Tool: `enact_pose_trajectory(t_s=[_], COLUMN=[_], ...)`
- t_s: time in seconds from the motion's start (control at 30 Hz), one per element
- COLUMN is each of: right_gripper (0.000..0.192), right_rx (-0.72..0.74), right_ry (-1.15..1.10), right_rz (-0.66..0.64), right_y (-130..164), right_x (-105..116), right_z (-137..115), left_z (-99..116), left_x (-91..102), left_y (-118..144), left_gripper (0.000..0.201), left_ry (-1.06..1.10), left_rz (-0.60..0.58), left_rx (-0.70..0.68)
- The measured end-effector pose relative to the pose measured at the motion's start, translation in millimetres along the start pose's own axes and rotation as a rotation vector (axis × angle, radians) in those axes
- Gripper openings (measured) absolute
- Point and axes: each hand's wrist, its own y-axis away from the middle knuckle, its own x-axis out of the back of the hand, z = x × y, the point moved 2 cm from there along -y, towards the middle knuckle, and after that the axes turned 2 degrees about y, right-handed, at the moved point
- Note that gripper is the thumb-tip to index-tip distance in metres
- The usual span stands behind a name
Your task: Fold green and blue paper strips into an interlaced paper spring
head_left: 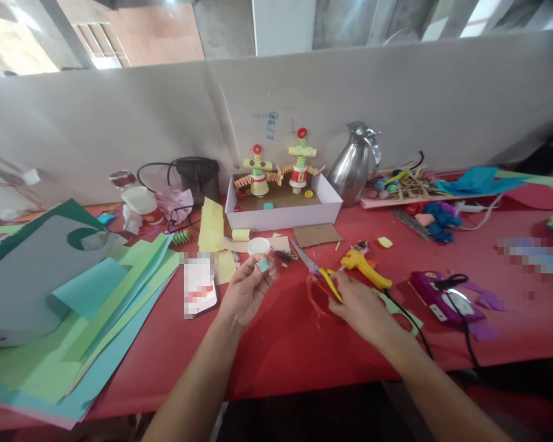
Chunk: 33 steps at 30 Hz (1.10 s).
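Observation:
My left hand [247, 288] is raised a little above the red table [281, 344] and pinches a small teal paper piece [262, 265] between its fingertips. My right hand [357, 304] rests on the table with its fingers on the yellow handles of a pair of scissors [320, 272], whose blades point away to the upper left. A white round lid [258, 246] lies just beyond my left hand. A yellow glue gun [364, 264] lies right of the scissors, its black cord running toward me.
A white box [283, 212] with two paper figures stands at the back centre, a steel jug [356, 162] to its right. Stacked green, teal and grey paper sheets [74, 307] cover the left. A phone [200, 285], a purple device [445, 298], a black bag [198, 178] and paper scraps lie around.

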Motion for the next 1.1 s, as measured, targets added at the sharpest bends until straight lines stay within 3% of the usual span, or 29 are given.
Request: enact_pose_trajectory(t_s=[0.13,0.33,0.47,0.6,1.1], right_gripper=[0.041,0.084,0.077,0.068,0.057], right_rx=[-0.048,0.111,0.198,0.247,0.284], right_ry=[-0.375,-0.611,-0.506,-0.351,-0.269], right_rz=[-0.001,0.143,0.195,0.214,0.204], right_y=[-0.8,28.3,40.2,40.5,42.0], right_x=[2.8,8.4,16.6,14.7,12.5], right_z=[4.8,-6.4,-21.3,-26.1,-22.8], left_z=[0.8,0.3,-0.6,-2.8,-3.2], left_x=[0.9,2.1,4.2,9.3,7.9], left_y=[0.4,-0.3,-1.1,-0.4,-0.7], left_gripper=[0.017,0.021,0.026,0.019,0.017], left_ry=[0.001,0.055,0.062,0.067,0.05], left_rz=[0.026,0.102,0.118,0.125,0.124], left_rx=[0.014,0.015,0.023,0.022,-0.002])
